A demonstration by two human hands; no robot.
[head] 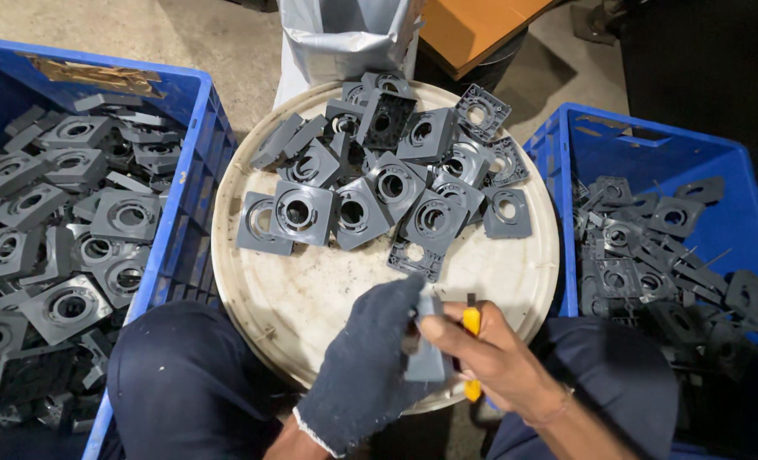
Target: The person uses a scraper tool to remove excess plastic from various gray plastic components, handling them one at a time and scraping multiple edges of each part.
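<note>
A round cream plastic tray (268, 294) sits in the middle of the view, and everything here is placed against it. To the left of the tray stands a blue plastic crate (187, 183) heaped with grey square plastic parts (63, 230), each with a round hole in the centre. On the far half of the tray lies a loose pile of the same grey square parts (379, 183), some flat and some tilted on one another. Beyond the tray's far rim is a grey plastic bag (345, 34), and further right a brown cardboard sheet (468, 25).

At the tray's near rim, over the person's dark-trousered knees, the left hand (366, 370) wears a dark knitted glove, and its grip is closed around one grey plastic part (427, 358), held upright. Just right of it the bare right hand (489, 358) has its grip closed on a small yellow-handled tool (472, 322), with the fingertips touching the held part.

To the right of the tray is a second blue plastic crate (720, 162), partly filled with darker grey square parts (651, 264).
</note>
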